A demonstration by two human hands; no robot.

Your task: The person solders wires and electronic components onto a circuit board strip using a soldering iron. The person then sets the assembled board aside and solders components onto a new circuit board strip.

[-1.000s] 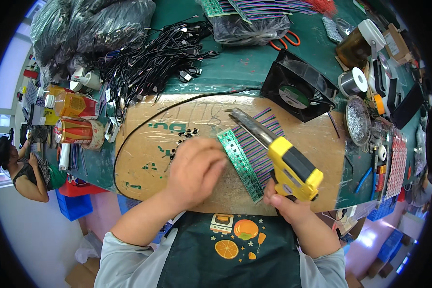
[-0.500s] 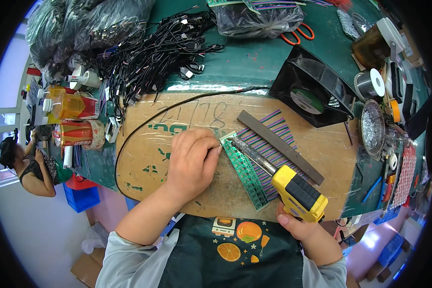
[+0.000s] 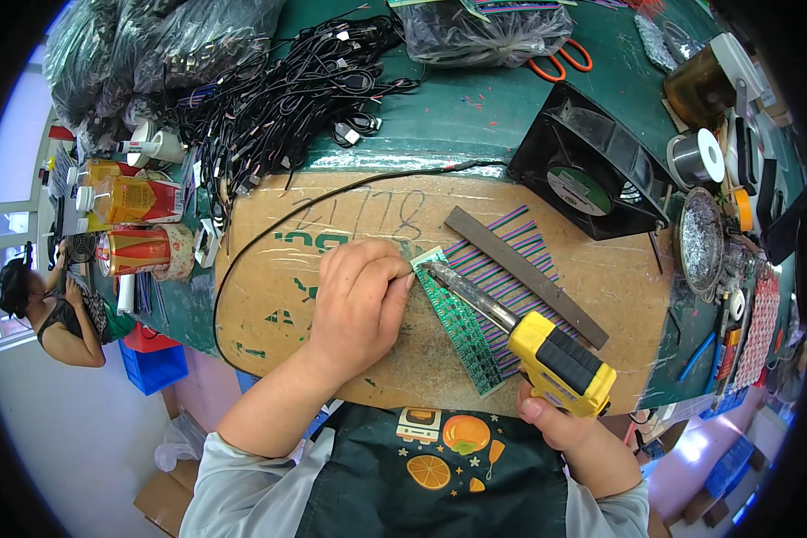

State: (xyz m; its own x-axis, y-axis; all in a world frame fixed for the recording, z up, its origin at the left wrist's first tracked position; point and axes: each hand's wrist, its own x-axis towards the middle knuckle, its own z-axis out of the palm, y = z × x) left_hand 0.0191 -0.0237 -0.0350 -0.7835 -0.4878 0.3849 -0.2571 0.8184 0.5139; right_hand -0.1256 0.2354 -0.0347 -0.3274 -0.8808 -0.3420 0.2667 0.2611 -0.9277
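My right hand [image 3: 556,420] grips a yellow and black soldering gun [image 3: 560,363]. Its metal tip rests on or just over the upper left end of a green circuit board panel [image 3: 462,327]. Closed in a pinch, my left hand [image 3: 359,305] is at that same end of the panel; whatever lies between its fingertips is hidden. Multicoloured striped wires [image 3: 524,242] fan out from the panel's right side. Across them lies a dark flat bar [image 3: 529,276], slanting down to the right.
A brown board [image 3: 278,269] covers the near tabletop. Behind it are a black fan [image 3: 587,166], tangled black cables [image 3: 296,99] and orange-handled scissors [image 3: 560,63]. A solder spool [image 3: 695,157] and round metal dish [image 3: 698,238] stand right; bottles [image 3: 134,197] stand left. Another person [image 3: 63,314] is far left.
The soldering gun's tip has shifted slightly left and nearer along the panel's end. My left hand keeps its pinch in nearly the same spot.
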